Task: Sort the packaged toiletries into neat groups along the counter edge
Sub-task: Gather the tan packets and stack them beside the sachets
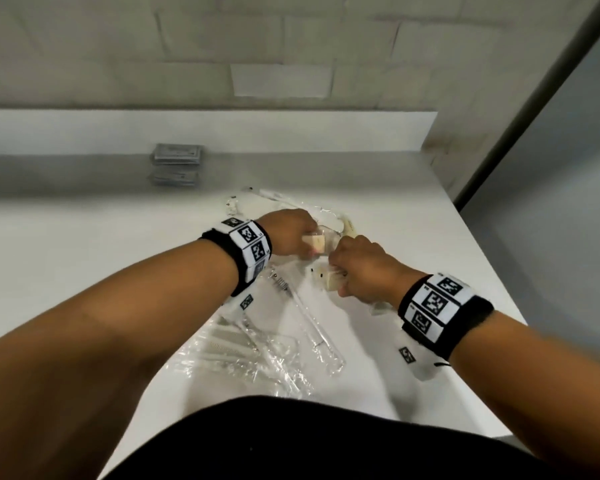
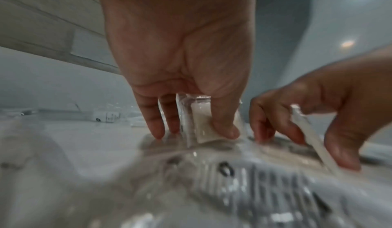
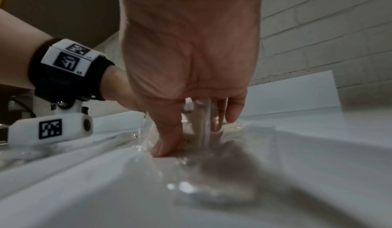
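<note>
A big white counter (image 1: 378, 188) fills the head view, with a pale brick wall (image 1: 291, 46) behind it. The person's two arms reach over it, and each wrist has a black band with white coded squares. On the near part of the counter lies a heap of clear wrapped packs (image 1: 243, 355), and a long clear-wrapped toothbrush (image 1: 305, 320) lies beside it, bristles toward the hands. Far back, near the low wall of the counter, sits a small stack of grey packets (image 1: 176, 163) — well apart from everything else. Only the head view shows this stack and the heap together.

The left hand (image 1: 286, 233) holds a small cream pack in clear wrap (image 1: 315, 244). The left wrist view shows how: the thumb (image 2: 224, 127) and the fingers (image 2: 152, 121) pinch the pack (image 2: 201, 127), with its low edge on the counter. That view also shows the right hand (image 2: 314, 114) close by, holding a thin white pack by its edge (image 2: 305, 127).

From above, the right hand (image 1: 361, 271) is curled on another small cream pack (image 1: 333, 280), just beside the first one. The right wrist view is blurry — the fingers (image 3: 167, 141) point down into shiny clear wrap (image 3: 203, 131) on the counter, but the pack itself is hard to make out there.
</note>
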`<move>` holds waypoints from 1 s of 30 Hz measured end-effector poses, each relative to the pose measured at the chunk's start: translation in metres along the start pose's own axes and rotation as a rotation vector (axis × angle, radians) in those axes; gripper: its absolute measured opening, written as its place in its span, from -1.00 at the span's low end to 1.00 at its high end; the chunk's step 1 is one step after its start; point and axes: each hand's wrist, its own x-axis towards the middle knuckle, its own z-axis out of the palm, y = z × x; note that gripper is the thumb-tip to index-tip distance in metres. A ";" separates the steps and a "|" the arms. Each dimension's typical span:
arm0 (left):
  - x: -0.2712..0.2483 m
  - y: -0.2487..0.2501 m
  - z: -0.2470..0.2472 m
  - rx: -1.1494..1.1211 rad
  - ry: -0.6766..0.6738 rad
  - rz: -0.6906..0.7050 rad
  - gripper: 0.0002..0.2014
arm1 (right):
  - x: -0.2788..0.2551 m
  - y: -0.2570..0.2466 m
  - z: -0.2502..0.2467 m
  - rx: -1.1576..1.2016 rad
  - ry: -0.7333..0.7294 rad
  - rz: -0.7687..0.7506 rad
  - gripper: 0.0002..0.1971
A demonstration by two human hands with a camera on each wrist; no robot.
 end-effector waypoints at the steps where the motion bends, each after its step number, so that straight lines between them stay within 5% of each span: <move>1: 0.000 0.002 0.003 0.019 0.003 0.011 -0.50 | -0.002 0.002 -0.001 0.017 -0.008 0.022 -0.51; 5: -0.007 0.009 0.012 0.034 0.013 0.006 -0.58 | -0.007 0.013 -0.008 0.121 -0.116 0.114 -0.37; 8: -0.019 0.014 0.024 0.011 0.021 0.006 -0.70 | -0.008 0.025 -0.015 0.177 -0.199 0.064 -0.80; 11: -0.031 0.017 0.034 -0.165 0.003 -0.077 -0.51 | 0.001 0.036 -0.041 0.496 -0.179 0.072 -0.91; 14: -0.038 0.022 0.033 -0.219 -0.091 -0.155 -0.40 | 0.027 0.048 -0.060 0.654 -0.005 0.274 -0.80; 17: -0.036 0.022 0.025 -0.101 -0.095 -0.155 -0.72 | 0.050 0.042 -0.054 0.342 -0.008 0.367 -0.58; 20: -0.030 0.019 0.005 -0.094 -0.048 -0.202 -0.72 | 0.060 0.028 -0.036 0.179 -0.031 0.416 -0.42; 26: 0.001 0.004 -0.034 -0.115 0.118 -0.263 -0.50 | 0.063 0.016 -0.024 0.197 0.085 0.341 -0.51; 30: 0.029 -0.004 -0.042 -0.029 0.018 -0.312 -0.39 | 0.059 0.015 -0.021 0.296 -0.005 0.332 -0.35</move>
